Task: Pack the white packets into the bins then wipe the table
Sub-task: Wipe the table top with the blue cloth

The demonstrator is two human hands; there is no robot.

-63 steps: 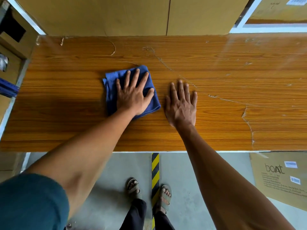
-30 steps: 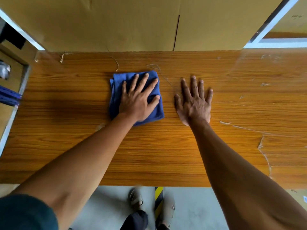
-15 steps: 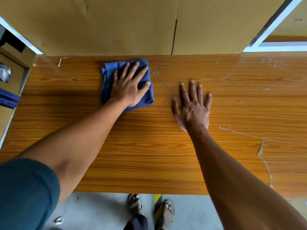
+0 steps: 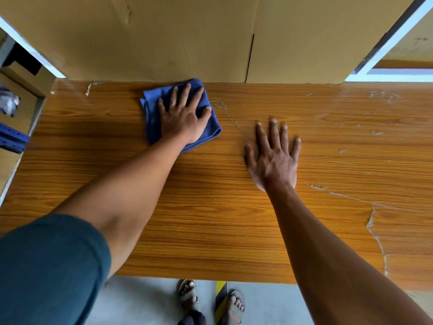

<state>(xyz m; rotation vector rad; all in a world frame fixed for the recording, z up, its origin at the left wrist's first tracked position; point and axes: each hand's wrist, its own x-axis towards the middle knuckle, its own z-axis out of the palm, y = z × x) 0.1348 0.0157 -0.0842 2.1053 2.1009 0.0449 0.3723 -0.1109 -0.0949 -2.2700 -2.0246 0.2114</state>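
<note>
At far edge: blue cloth [image 4: 180,113] under flat left hand [image 4: 184,118], against cardboard wall [image 4: 187,43].
Unwiped table [image 4: 210,219]: nearward of cloth.
Right hand [image 4: 273,158]: flat, empty, beside.

Cloth [image 4: 212,127] middle hidden under left hand [image 4: 182,118].

A solid blue cloth [image 4: 150,113] lies on the desk [image 4: 210,219] of orange-brown striped woodgrain with pale scratches, plain tan cardboard [image 4: 187,38] behind the desk, a teal sleeve [image 4: 46,266], and a yellow-and-black striped floor line [image 4: 220,299] below the desk.
</note>
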